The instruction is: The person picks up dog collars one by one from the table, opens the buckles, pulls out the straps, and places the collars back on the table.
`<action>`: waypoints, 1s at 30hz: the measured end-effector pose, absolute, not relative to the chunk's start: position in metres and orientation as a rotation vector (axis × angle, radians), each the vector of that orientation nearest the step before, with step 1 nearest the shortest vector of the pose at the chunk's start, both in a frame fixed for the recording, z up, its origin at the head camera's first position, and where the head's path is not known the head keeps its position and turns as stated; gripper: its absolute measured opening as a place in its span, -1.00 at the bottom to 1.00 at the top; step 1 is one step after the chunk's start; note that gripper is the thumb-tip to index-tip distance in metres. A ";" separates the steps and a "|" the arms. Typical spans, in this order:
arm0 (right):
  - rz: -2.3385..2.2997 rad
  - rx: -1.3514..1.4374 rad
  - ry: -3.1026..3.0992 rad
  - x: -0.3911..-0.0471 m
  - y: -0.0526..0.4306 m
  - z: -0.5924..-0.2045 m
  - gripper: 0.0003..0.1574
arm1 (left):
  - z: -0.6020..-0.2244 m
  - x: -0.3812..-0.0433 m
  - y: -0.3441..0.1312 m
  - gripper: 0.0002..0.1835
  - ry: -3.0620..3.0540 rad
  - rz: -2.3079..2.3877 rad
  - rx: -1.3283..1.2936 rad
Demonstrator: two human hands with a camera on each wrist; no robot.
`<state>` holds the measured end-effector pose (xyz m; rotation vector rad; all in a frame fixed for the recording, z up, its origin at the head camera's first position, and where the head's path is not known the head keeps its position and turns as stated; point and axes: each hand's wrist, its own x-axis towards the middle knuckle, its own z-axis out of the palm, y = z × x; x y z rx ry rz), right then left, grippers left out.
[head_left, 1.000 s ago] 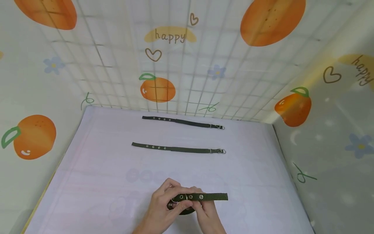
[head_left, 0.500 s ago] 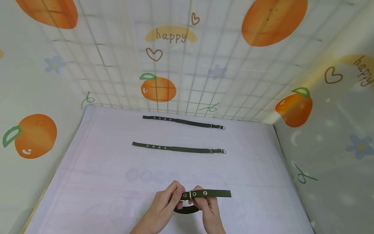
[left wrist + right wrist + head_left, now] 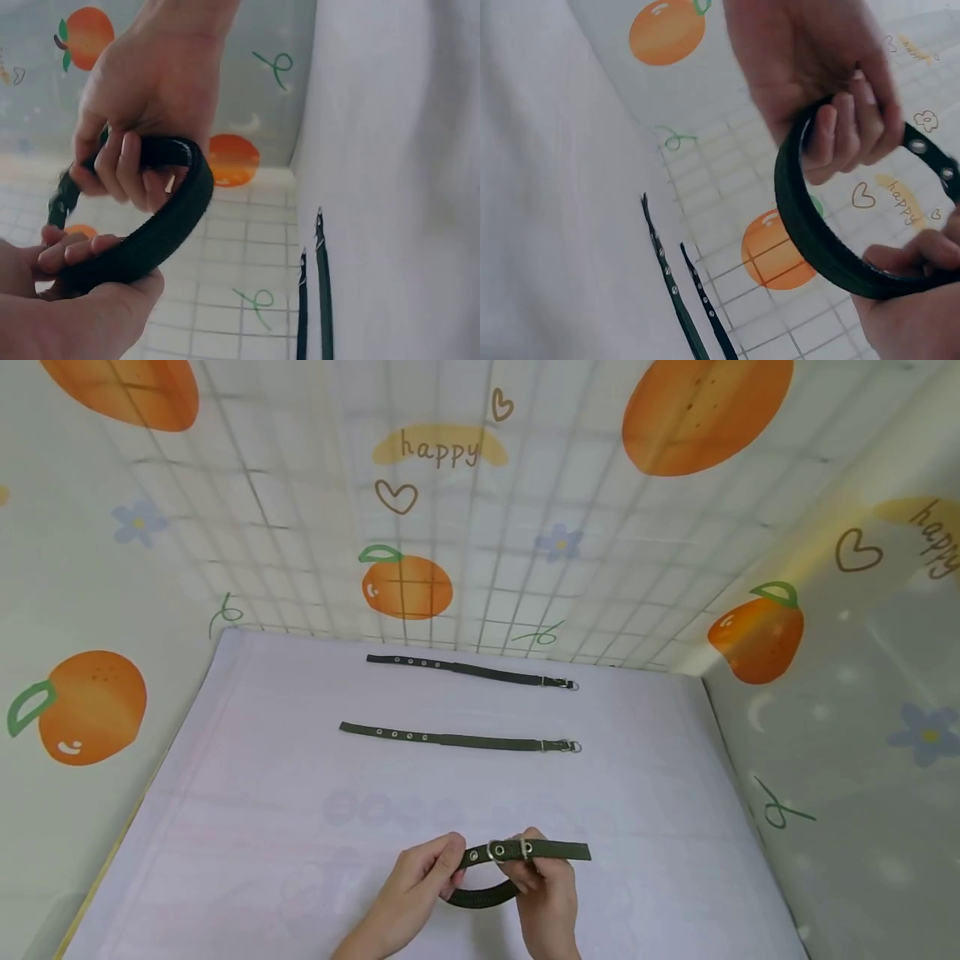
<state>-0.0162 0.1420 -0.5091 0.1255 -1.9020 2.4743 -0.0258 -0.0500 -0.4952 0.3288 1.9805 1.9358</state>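
A dark green pet collar (image 3: 482, 897) is bent into a loop between my two hands. My left hand (image 3: 411, 883) pinches it on the left, thumb on top, close to an eyelet. My right hand (image 3: 549, 897) holds the other side, with fingers curled near the metal keeper (image 3: 526, 848). A silvery ring (image 3: 492, 851) shows around the strap between the hands. The strap's free tail (image 3: 566, 851) sticks out to the right beyond the right hand. In the left wrist view the padded band (image 3: 176, 225) curves from one hand to the other.
A second green collar (image 3: 487, 743) lies straight across the white table (image 3: 247, 827). Behind it is a black collar (image 3: 495, 674), also laid out straight. Printed curtains stand around the table's back and sides, with a wire grid (image 3: 480, 543) at the back.
The metal keeper has shifted right along the strap, towards the tail, together with my right fingers. My left hand has moved slightly, gripping the strap left of the ring.
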 end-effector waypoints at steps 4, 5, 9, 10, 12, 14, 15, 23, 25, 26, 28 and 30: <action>2.460 0.137 -1.875 -0.017 0.145 -0.505 -0.60 | -0.496 -0.026 -0.054 -0.53 1.892 2.001 0.336; 2.453 0.143 -1.887 -0.018 0.146 -0.504 -0.60 | -0.497 -0.026 -0.054 -0.54 1.889 2.001 0.357; 2.429 0.190 -1.950 -0.018 0.147 -0.505 -0.62 | -0.496 -0.026 -0.054 -0.62 1.909 1.973 0.477; 2.411 0.221 -1.977 -0.018 0.147 -0.506 -0.63 | -0.495 -0.026 -0.053 -0.63 1.940 1.959 0.515; 2.368 0.270 -2.039 -0.017 0.147 -0.508 -0.65 | -0.493 -0.026 -0.052 -0.66 1.998 1.932 0.582; 2.327 0.321 -2.093 -0.016 0.148 -0.509 -0.65 | -0.490 -0.027 -0.052 -0.68 2.036 1.909 0.635; 2.312 0.340 -2.111 -0.016 0.148 -0.510 -0.65 | -0.489 -0.027 -0.052 -0.69 2.056 1.897 0.663; 2.364 0.376 -2.066 -0.017 0.149 -0.516 -0.67 | -0.488 -0.028 -0.055 -0.68 1.942 1.942 0.688; 2.385 0.387 -2.036 -0.017 0.148 -0.517 -0.67 | -0.490 -0.028 -0.056 -0.67 1.934 1.949 0.674; 2.394 0.381 -2.030 -0.017 0.148 -0.517 -0.66 | -0.490 -0.028 -0.056 -0.66 1.934 1.947 0.666; 2.421 0.329 -2.014 -0.016 0.146 -0.515 -0.64 | -0.490 -0.029 -0.057 -0.64 1.926 1.942 0.633; 2.447 0.273 -1.980 -0.016 0.146 -0.513 -0.63 | -0.489 -0.029 -0.058 -0.63 1.907 1.945 0.600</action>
